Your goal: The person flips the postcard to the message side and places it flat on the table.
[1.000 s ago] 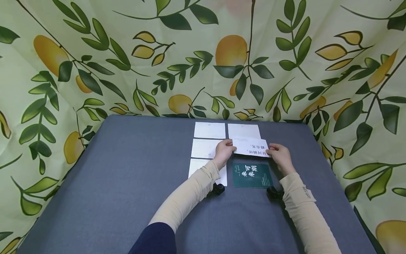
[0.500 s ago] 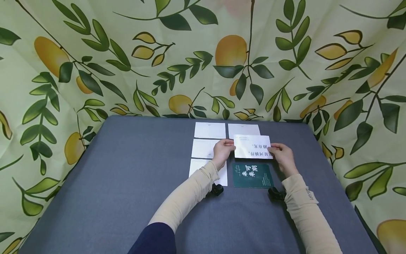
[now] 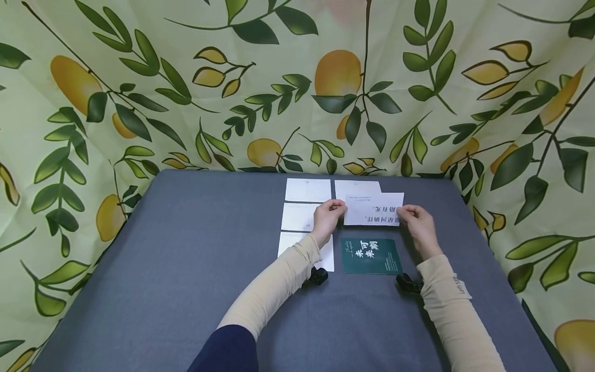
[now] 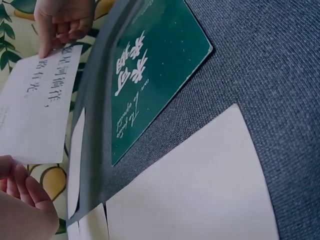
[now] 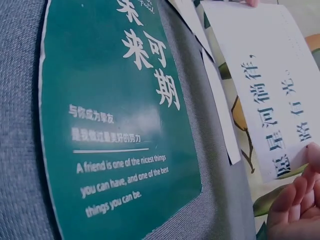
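Between both hands, a white postcard (image 3: pixel 369 203) with dark printed characters is held up off the table, its printed face turned toward me. At its left edge my left hand (image 3: pixel 327 223) pinches it between thumb and fingers. My right hand (image 3: pixel 420 231) pinches the opposite edge near the lower corner, as the right wrist view also shows. Below it on the table lies a green postcard (image 3: pixel 371 264) with white lettering. Left of that, a white card (image 3: pixel 289 242) lies partly hidden under my left forearm.
More white cards lie in rows: one at the back left (image 3: pixel 308 190), one below it (image 3: pixel 297 217), and one at the back right (image 3: pixel 357 185), partly covered by the held postcard. A grey cloth covers the table (image 3: pixel 200 258). Behind hangs a fruit-patterned curtain (image 3: pixel 279 77).
The held postcard has moved up and a little to the right, and its printed face shows more fully. My right hand has shifted slightly rightward; my left hand has hardly moved.
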The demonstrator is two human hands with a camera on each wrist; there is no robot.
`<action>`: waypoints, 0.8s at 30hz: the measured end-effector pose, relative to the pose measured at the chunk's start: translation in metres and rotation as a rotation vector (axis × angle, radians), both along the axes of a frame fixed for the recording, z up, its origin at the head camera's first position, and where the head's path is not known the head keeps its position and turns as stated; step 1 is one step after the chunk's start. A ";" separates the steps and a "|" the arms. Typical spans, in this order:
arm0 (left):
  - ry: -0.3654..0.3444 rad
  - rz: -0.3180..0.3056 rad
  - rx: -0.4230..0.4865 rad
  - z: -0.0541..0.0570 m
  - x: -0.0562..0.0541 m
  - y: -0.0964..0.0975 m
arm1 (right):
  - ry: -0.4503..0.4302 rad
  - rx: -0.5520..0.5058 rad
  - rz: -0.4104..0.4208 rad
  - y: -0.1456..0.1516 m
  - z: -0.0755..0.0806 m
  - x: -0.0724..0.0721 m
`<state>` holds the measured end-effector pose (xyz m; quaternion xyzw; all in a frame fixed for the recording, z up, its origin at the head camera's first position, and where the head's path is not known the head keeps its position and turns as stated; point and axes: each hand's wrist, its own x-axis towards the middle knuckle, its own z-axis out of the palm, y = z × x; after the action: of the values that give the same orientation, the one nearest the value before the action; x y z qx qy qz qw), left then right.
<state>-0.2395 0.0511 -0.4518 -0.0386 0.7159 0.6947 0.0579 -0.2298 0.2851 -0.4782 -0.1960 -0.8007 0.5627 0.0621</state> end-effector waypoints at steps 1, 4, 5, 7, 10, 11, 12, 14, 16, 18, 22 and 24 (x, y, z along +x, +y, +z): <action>0.005 0.001 0.009 0.000 0.000 0.000 | 0.025 -0.048 -0.003 -0.001 0.003 0.002; 0.008 -0.001 0.036 0.001 0.000 0.000 | 0.099 -0.175 0.007 -0.007 0.012 0.007; 0.007 -0.005 0.041 0.001 0.000 0.000 | 0.132 -0.248 0.002 -0.008 0.014 0.008; 0.004 -0.010 0.046 0.001 0.000 0.000 | 0.171 -0.340 0.013 -0.011 0.019 0.012; 0.003 -0.002 0.024 0.000 0.001 -0.001 | 0.171 -0.414 0.015 -0.010 0.023 0.016; 0.008 0.000 0.010 0.000 0.001 -0.002 | 0.160 -0.422 0.016 -0.009 0.024 0.017; 0.014 0.004 -0.002 -0.001 0.001 -0.002 | 0.129 -0.393 0.015 -0.009 0.025 0.018; 0.024 0.005 -0.022 -0.002 0.001 -0.003 | 0.084 -0.363 0.000 -0.007 0.025 0.017; 0.043 -0.011 -0.045 -0.002 0.000 -0.004 | 0.039 -0.304 -0.003 -0.007 0.026 0.018; 0.059 -0.027 -0.078 -0.002 0.000 -0.005 | 0.006 -0.237 -0.007 -0.007 0.026 0.017; 0.094 -0.065 -0.195 -0.005 0.000 -0.006 | -0.024 -0.111 0.033 -0.006 0.021 0.013; 0.106 -0.094 -0.263 -0.006 0.000 -0.006 | -0.045 -0.024 0.057 -0.005 0.016 0.010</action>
<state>-0.2394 0.0452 -0.4580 0.0246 0.8039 0.5924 0.0469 -0.2193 0.2797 -0.4620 -0.1865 -0.8003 0.5693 0.0256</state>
